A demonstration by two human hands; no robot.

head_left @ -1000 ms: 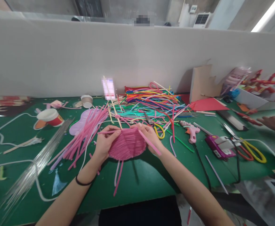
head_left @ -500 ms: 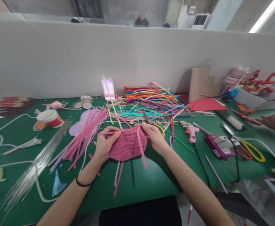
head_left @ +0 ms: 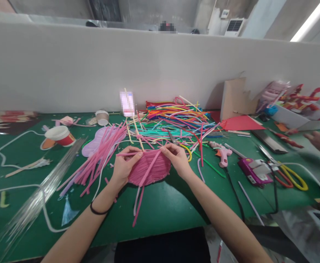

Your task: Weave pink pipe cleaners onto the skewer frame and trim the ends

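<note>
Fingers of the left hand (head_left: 125,164) pinched the upper left edge of a pink ribbed panel (head_left: 161,170), thumb across its front. The right hand (head_left: 177,159) had its fingertips drawn together at the upper right edge, at the top of a pink strip (head_left: 150,168) slanting down the panel's face. The panel was between the 2 hands, over the green table (head_left: 173,219); 2 thin strips (head_left: 138,208) showed below it. A bundle of pink strips (head_left: 99,155) lay to the left, a pink glue gun (head_left: 224,157) to the right.
</note>
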